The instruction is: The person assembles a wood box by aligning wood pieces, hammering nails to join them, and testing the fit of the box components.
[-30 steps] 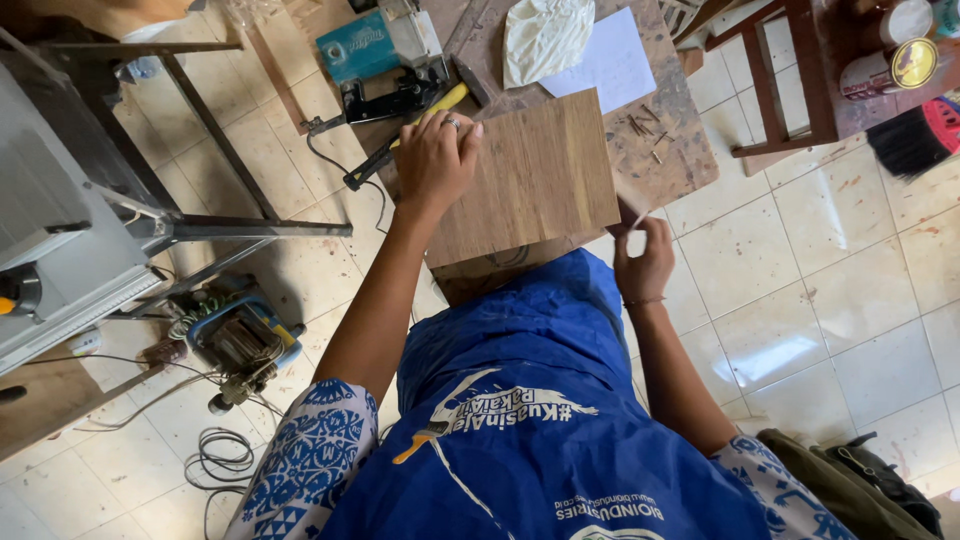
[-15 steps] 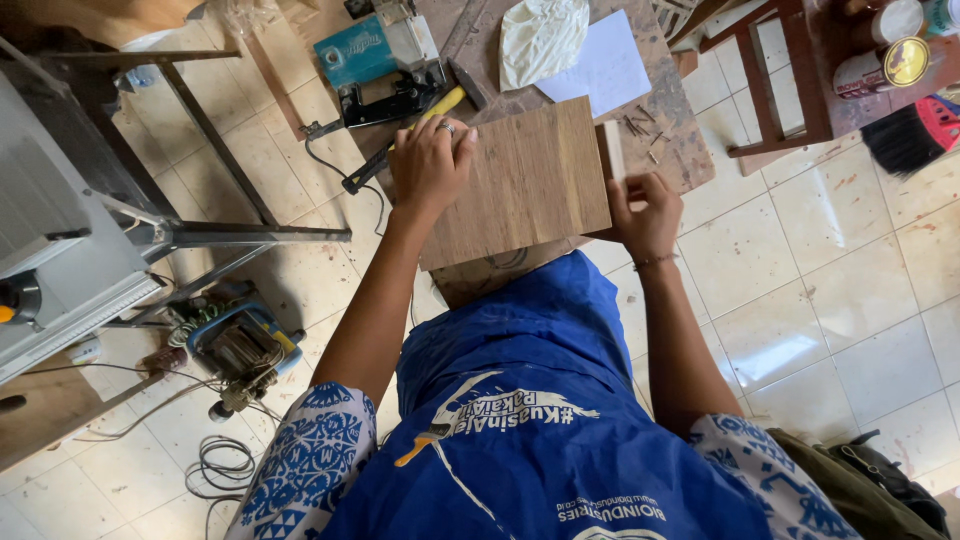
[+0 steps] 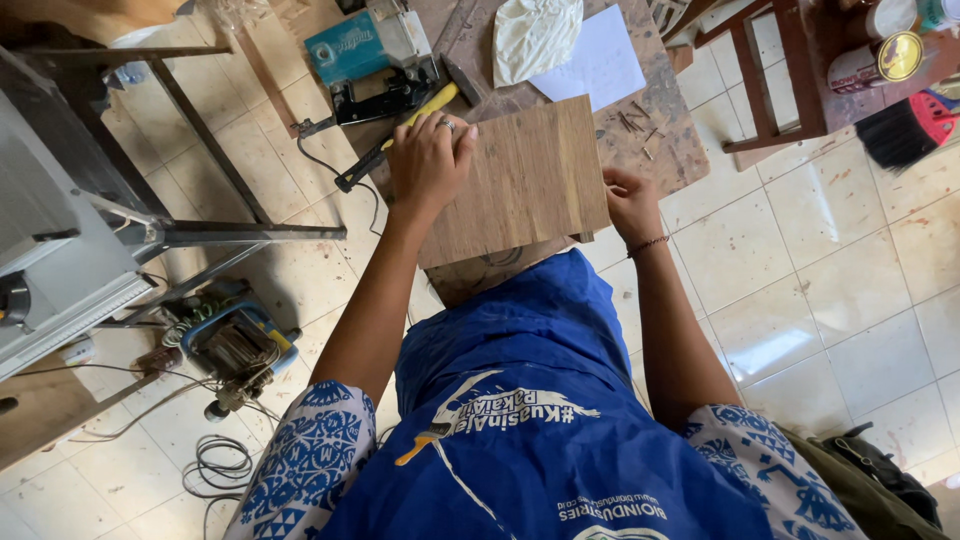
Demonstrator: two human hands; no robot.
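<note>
Head view, looking down past blue apron (image 3: 520,400). Wooden board (image 3: 525,180) at centre frame, lying flat on low worktable (image 3: 660,150), near edge overhanging toward body. Left hand (image 3: 432,155) spread flat on board's left part, palm down, fingers open, gripping nothing; prob. pressing board down to keep it from shifting. Right hand (image 3: 630,200) curled round board's right edge, fingers part hidden below, so steadying from side; can't tell how tight. Yellow-handled tool (image 3: 420,115) just above left hand, near black power tool (image 3: 385,95) and teal box (image 3: 365,42), upper centre. White sheet (image 3: 600,65) and crumpled cloth (image 3: 535,35) beyond board. Tin (image 3: 880,62) w/ gold lid upper right, shut; contents not visible.
</note>
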